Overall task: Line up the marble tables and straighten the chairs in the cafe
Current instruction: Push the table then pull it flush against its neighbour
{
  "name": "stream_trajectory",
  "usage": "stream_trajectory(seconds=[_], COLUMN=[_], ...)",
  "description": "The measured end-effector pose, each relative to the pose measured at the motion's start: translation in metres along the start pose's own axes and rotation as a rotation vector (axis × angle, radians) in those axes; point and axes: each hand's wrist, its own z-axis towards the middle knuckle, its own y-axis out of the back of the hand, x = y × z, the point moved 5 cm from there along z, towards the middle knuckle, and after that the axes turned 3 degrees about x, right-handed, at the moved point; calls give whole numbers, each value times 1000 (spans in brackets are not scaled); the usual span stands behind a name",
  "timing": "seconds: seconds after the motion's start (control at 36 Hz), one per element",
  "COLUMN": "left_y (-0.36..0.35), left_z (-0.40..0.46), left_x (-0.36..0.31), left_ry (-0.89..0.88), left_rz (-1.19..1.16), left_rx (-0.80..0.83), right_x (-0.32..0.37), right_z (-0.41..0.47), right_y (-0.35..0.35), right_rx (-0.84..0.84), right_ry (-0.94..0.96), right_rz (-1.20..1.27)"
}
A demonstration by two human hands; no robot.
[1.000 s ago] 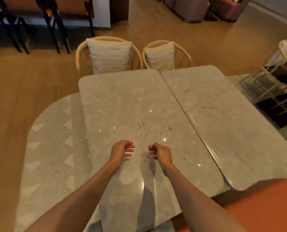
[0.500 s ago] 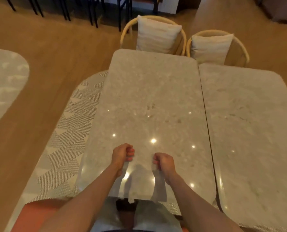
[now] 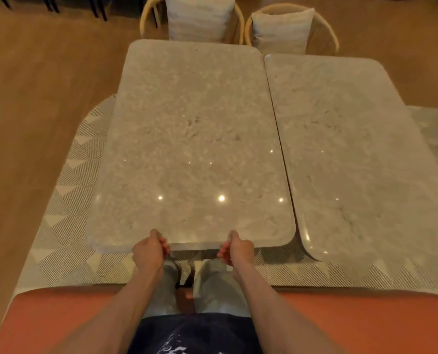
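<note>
Marble worktop (image 3: 192,139) at 12 o'clock: left hand (image 3: 148,251) and right hand (image 3: 238,249) are both gripping its near edge.

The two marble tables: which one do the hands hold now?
The left marble table. The left hand and right hand both grip its near edge; the right marble table beside it is untouched.

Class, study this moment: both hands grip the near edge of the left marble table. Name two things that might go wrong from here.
1. The left table sits almost against the right table, with only a thin seam between; a skewed shove might knock the marble edges together.
2. The left hand and right hand curl round the near edge, above the person's knees; pulling back might pinch fingers or bump the legs.
</note>
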Motion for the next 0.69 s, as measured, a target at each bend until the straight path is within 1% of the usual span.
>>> stream_trajectory(seconds=[0.08,0.14,0.19,0.25,0.31,0.36,0.47,0.69], left_y=[7,3,-7,-19,-27,-26,-19,-22], left_z=[-1,1,2,3,8,12,11,7], left_x=[24,32,36,35,28,27,37,34], left_ry=[138,229,308,366,376,401,384,339], left_rz=[-94,-157,-263,-425,-640,-776,-829,-754], left_rx=[-68,-56,11,119,237,296,331,345], right_x=[-19,-24,-26,-21,-11,-7,-15,-14], right_z=[4,9,14,18,24,29,26,24], right_y=[18,22,19,16,14,15,19,23], right_rx=[-40,3,91,146,160,173,204,222], right_ry=[-62,-96,-137,-151,-138,-134,-118,-92], right_rz=[-37,12,193,461,705,851,894,874])
